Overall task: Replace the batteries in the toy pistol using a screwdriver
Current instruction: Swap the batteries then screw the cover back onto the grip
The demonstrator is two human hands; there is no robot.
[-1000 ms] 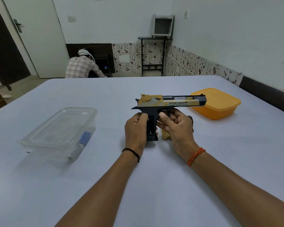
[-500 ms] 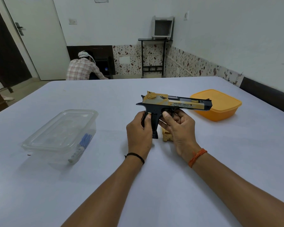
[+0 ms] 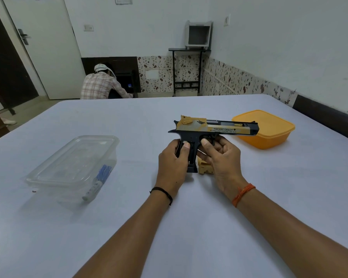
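The black and gold toy pistol point(image 3: 213, 128) stands upright on its grip at the middle of the table, barrel pointing right. My left hand point(image 3: 172, 163) wraps the back of the grip, thumb pressed on the open side of the grip. My right hand point(image 3: 222, 157) holds the front of the grip near the trigger guard, thumb on the frame. A small gold cover piece point(image 3: 204, 169) lies on the table between my hands, partly hidden by the right one. A screwdriver with a blue handle point(image 3: 97, 182) lies inside the clear box.
A clear plastic box point(image 3: 72, 167) with its lid on sits at the left. An orange lidded container point(image 3: 269, 129) sits behind the pistol's barrel. A person crouches on the floor beyond the table's far edge. The white table point(image 3: 189, 227) stretches wide around my hands.
The pistol tipped slightly, then came back level with its grip on the table. My left thumb shifted onto the side of the grip; both hands kept their hold.
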